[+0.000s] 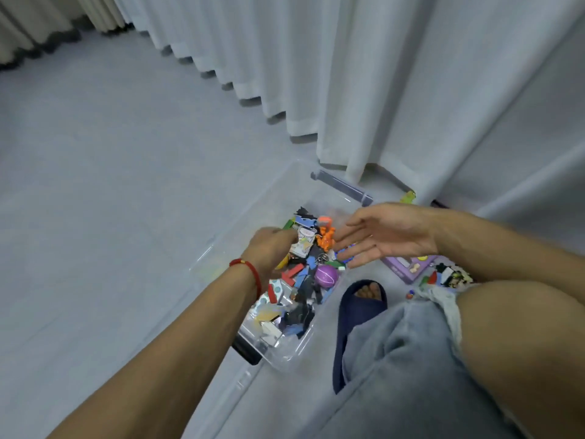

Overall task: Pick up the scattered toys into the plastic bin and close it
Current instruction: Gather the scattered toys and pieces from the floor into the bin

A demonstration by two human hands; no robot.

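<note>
Clear plastic bin (286, 354) on floor (104, 191), frame centre, lid off, full of mixed toys (300, 289) incl. purple ball (326, 275). Left hand (269, 248) at bin's 9 o'clock, fingers curled into toys; can't tell what it grips. Right hand (389, 234) at 2 o'clock, fingers straight, spread, empty. More toys (449, 275) on floor at 3 o'clock, w/ purple box (408, 267). Curtain (364, 83) at 12.

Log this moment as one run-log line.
left hand: in plastic bin, grip unclear | right hand: open over bin | purple box: on floor | lid: off

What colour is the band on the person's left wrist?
Red; the wrist band shows clearly in the head view.
</note>
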